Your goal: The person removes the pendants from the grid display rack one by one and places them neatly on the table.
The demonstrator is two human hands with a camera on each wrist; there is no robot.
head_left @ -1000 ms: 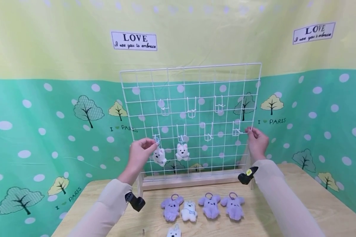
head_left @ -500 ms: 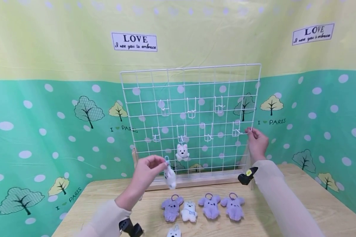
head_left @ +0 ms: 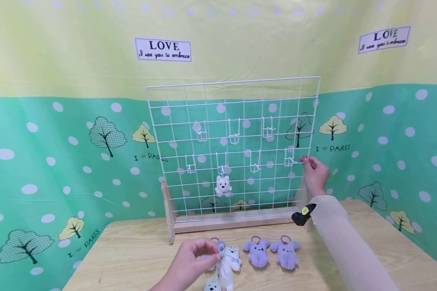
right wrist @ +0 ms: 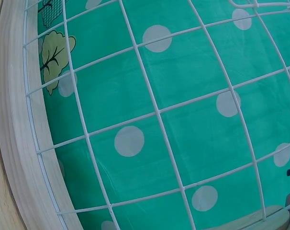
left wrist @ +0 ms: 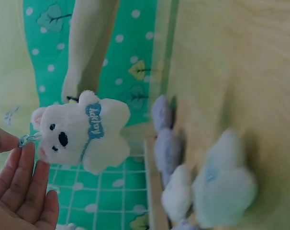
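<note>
My left hand (head_left: 194, 262) pinches the small light-blue clasp of a white plush dog keychain (left wrist: 83, 132) between thumb and fingertips. In the left wrist view the toy has a black nose and a blue lettered sash. It hangs close over the toys lying on the table, overlapping them in the head view. My right hand (head_left: 316, 173) grips the right edge of a white wire grid rack (head_left: 240, 81); only a bit of its fingers shows at the right wrist view's edge. Another white plush dog (head_left: 223, 186) hangs from a lower-row hook on the grid.
Wire hooks (head_left: 255, 163) sit in two rows on the grid, which stands in a wooden base (head_left: 236, 221). Purple plush keychains (head_left: 258, 252) and white ones (head_left: 212, 286) lie on the wooden table (head_left: 124, 254). A printed curtain (head_left: 58, 161) is behind.
My left hand has taken the white plush dog keychain off the leftmost lower hook and brought it down toward the table toys. My right hand keeps its place on the grid's edge.
</note>
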